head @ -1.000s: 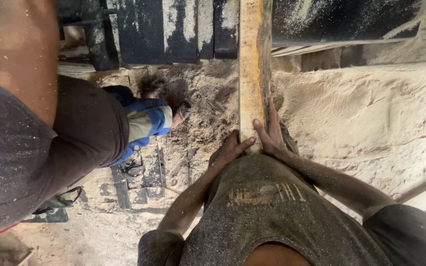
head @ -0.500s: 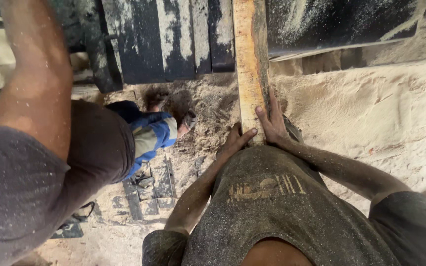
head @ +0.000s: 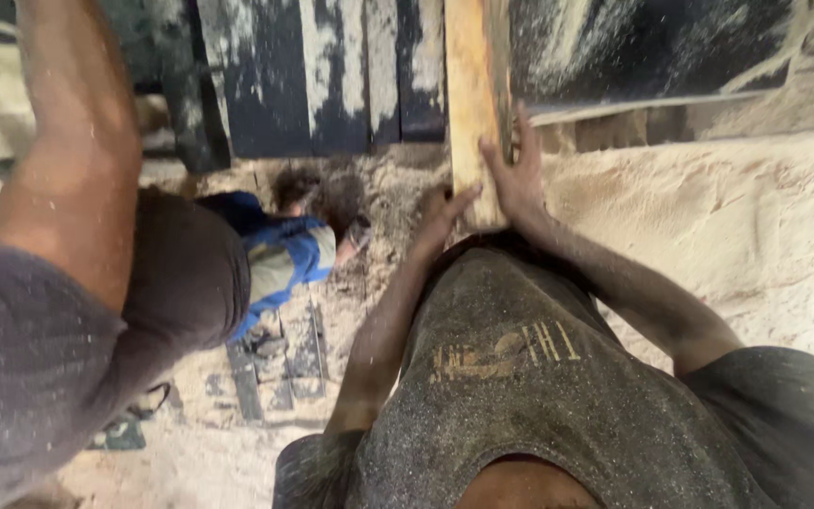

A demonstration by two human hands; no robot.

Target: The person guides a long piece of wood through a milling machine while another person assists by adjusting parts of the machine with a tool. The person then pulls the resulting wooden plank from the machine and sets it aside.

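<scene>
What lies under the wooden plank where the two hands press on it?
The plank rests on a dark slatted surface dusted with sawdust. The left hand and right hand cover its near end, so whatever supports it there is hidden.

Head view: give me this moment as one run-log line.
left hand: at near end of wooden plank | right hand: flat on plank's right edge | plank: lying on dark machine table | sawdust pile: right | co-worker's arm: left
</scene>
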